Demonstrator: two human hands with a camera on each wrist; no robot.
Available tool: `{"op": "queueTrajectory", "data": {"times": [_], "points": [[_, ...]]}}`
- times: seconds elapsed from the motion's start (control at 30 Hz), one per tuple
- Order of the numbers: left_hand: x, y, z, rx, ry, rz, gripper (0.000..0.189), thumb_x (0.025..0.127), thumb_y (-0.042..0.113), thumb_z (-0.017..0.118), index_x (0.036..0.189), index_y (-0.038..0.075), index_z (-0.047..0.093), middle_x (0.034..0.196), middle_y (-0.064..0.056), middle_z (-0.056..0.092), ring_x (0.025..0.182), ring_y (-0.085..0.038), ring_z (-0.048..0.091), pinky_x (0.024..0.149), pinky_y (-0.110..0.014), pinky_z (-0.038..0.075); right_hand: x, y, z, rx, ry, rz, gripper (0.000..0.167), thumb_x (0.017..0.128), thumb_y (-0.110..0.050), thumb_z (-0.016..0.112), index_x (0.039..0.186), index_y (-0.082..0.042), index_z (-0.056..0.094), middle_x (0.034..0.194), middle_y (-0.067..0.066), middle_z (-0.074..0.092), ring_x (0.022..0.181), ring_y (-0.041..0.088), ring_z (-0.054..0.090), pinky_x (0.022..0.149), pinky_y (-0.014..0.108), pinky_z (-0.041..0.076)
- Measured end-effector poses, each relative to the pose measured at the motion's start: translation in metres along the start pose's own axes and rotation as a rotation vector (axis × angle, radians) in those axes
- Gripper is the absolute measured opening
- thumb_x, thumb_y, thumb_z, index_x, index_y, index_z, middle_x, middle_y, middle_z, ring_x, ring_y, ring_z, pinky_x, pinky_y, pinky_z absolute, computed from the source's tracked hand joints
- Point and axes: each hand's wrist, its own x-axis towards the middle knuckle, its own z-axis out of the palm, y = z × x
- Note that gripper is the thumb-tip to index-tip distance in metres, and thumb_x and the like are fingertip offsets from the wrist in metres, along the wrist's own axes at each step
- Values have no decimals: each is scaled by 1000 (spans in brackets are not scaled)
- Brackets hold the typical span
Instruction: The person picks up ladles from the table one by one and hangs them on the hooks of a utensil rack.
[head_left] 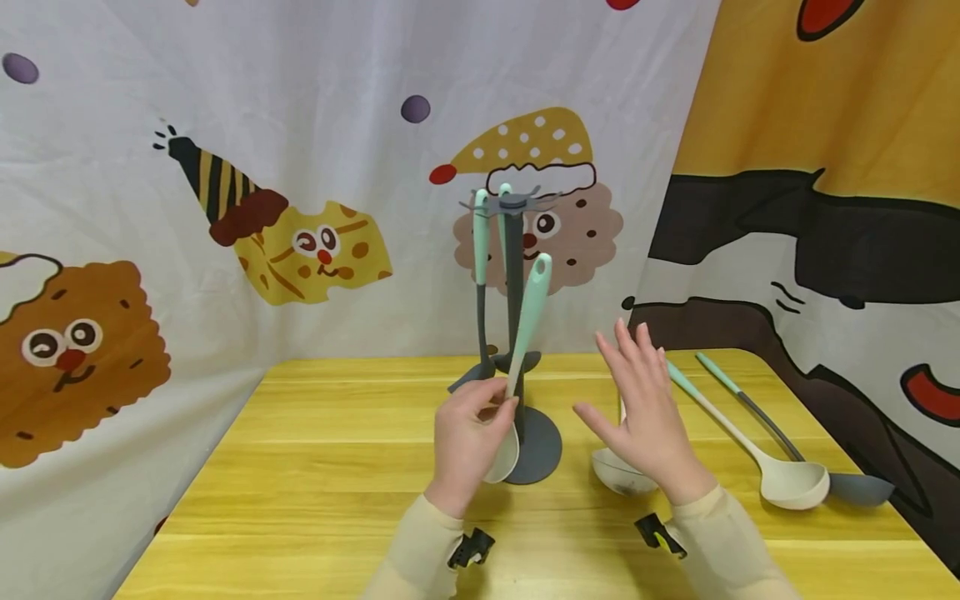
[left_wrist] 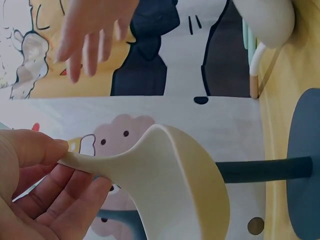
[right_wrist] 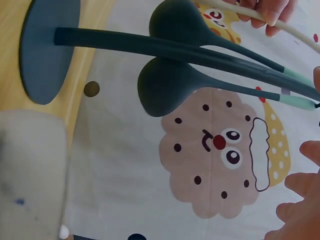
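My left hand [head_left: 472, 437] pinches the cream neck of a ladle [left_wrist: 160, 185] between thumb and fingers. Its mint handle [head_left: 534, 300] slants upward in front of a dark grey utensil stand [head_left: 513, 275], while its cream bowl hangs low beside the palm. Two dark grey utensils with mint handles hang from the stand; in the right wrist view their rounded heads [right_wrist: 167, 87] show beside the pole. Fingers spread, my right hand [head_left: 648, 421] is raised to the right of the stand and holds nothing. Below it, partly hidden, is a whitish bowl-shaped thing [head_left: 618, 472] with dark marks.
On the right of the wooden table [head_left: 315, 500] lie another cream ladle [head_left: 795, 485] and a dark grey utensil [head_left: 858, 490], both with mint handles. The stand's round base [head_left: 540, 454] rests mid-table. A cartoon-printed cloth [head_left: 322, 100] hangs behind.
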Motion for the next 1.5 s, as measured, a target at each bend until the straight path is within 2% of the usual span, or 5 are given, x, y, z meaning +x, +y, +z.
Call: {"op": "queueTrajectory", "data": {"times": [0.33,0.53,0.83,1.3,1.5], "points": [[7,-1,-12,-28,72,3,19,79,-7,74,94,4,76,83,-6,69,76,-19,67,66,-25,58,-12,9,-5,-47,-23,32,87,93,-71,43,154,-11,35,163,18,15,149,41,0,113,68,3],[12,-1,-20,-2,102,10,19,78,-5,76,95,3,77,84,-9,70,73,-21,69,63,-29,59,-16,15,-7,-71,-43,45,87,92,-72,46,156,-15,32,164,14,11,150,39,-1,113,68,2],[18,0,-31,-8,112,5,16,80,-3,77,94,3,77,82,-6,70,73,-21,69,62,-29,59,-21,21,-8,-93,-63,51,87,91,-69,51,157,-16,30,165,12,7,150,38,-4,114,66,-1],[31,-5,-40,49,98,3,14,81,-2,76,93,5,77,81,-4,69,79,-20,69,64,-29,59,-26,28,-11,-113,-61,54,89,91,-73,46,157,-15,31,165,12,7,150,38,-3,113,66,-1],[34,-7,-42,69,80,-9,14,80,-2,76,92,6,77,81,-4,70,78,-19,70,62,-28,59,-28,32,-13,-116,-80,65,87,89,-63,60,156,-15,31,165,11,7,150,37,-3,113,67,-2]]}}
